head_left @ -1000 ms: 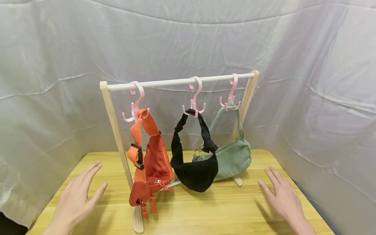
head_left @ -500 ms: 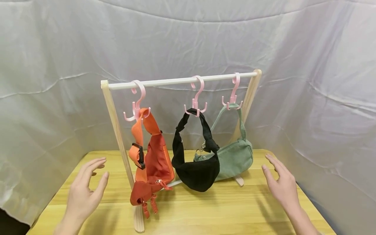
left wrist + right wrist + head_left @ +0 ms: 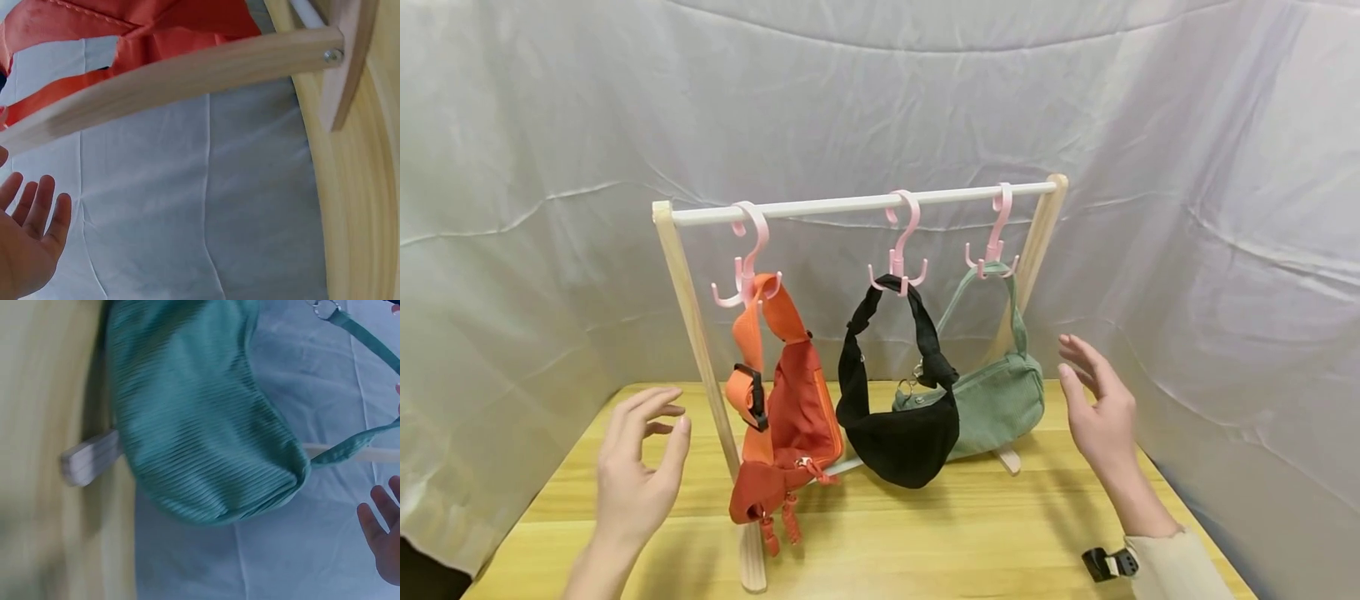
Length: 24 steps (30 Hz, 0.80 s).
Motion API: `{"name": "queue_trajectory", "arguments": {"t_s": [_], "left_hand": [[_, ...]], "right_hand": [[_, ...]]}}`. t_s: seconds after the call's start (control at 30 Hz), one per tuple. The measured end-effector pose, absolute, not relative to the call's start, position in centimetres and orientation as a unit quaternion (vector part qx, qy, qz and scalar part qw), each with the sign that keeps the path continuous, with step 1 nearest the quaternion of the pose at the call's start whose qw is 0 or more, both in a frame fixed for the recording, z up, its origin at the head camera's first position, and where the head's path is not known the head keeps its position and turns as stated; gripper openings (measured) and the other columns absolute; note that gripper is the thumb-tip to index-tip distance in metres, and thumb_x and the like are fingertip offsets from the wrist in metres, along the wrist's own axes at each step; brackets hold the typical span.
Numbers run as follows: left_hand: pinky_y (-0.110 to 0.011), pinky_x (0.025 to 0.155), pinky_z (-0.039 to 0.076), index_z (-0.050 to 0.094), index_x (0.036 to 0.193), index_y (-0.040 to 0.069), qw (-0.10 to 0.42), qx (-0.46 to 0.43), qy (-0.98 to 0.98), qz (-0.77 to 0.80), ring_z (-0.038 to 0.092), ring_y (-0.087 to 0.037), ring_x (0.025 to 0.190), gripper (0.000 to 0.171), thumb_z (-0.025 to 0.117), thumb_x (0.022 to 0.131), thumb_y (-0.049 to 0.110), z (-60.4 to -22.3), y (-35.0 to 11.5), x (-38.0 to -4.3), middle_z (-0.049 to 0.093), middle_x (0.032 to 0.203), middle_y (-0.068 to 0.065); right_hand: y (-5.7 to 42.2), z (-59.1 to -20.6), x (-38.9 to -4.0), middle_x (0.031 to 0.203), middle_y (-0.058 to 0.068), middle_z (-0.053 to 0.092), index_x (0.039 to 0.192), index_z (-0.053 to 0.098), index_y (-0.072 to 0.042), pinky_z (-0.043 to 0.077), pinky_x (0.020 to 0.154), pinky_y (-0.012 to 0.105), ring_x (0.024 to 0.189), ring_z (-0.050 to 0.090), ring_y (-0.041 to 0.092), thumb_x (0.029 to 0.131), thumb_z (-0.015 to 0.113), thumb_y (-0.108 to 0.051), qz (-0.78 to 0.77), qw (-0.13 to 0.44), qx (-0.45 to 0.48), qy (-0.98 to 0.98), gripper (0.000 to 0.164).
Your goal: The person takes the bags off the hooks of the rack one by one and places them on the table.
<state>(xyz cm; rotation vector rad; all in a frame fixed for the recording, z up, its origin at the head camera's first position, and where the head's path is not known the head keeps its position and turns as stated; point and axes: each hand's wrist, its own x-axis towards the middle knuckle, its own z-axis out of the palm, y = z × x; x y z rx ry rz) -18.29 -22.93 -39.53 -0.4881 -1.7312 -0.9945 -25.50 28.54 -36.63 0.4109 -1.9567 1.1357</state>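
Observation:
My left hand is raised left of the rack, fingers loosely bent, holding nothing. Nearest to it hangs a red bag with an orange strap and black buckle, which also shows at the top of the left wrist view. My right hand hovers right of a green corduroy shoulder bag, its fingers relaxed and apart from the bag. Between these two, a black shoulder bag hangs in front of part of the green one. Each bag's strap loops over a pink hook hanger on the rack.
The rack has a white top rail and wooden side posts. It stands on a wooden table. Grey fabric encloses the back and sides. A black strap device sits at my right wrist.
Both hands have lifted off the tabletop. The left has come up and rightward toward the rack, the right upward beside the green bag. All the bags stay where they were.

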Motion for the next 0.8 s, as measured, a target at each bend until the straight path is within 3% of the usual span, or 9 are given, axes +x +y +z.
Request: {"name": "queue_trajectory", "arguments": {"t_s": [0.5,0.8], "left_hand": [[-0.019,0.095,0.054,0.060,0.125,-0.019,0.513,-0.201,-0.681,-0.483,0.062,-0.017,0.117,0.042,0.062,0.083,-0.027,-36.3,-19.5,-18.6,0.057,0.127,-0.033],[-0.020,0.094,0.056,0.061,0.133,-0.014,0.512,-0.206,-0.665,-0.504,0.064,-0.017,0.121,0.054,0.065,0.081,-0.030,-37.4,-19.5,-20.0,0.061,0.136,-0.018]], "right_hand": [[26.7,-33.4,-30.3,0.139,0.015,0.065,0.144,0.058,-0.002,0.049,0.102,0.017,0.121,0.064,0.010,0.109,0.054,-0.009,0.557,0.386,0.150,-0.720,0.036],[26.9,-33.2,-33.1,0.146,0.016,0.059,0.149,0.052,-0.001,0.045,0.108,0.018,0.132,0.058,0.016,0.109,0.054,-0.011,0.577,0.340,0.162,-0.724,0.042]]}}
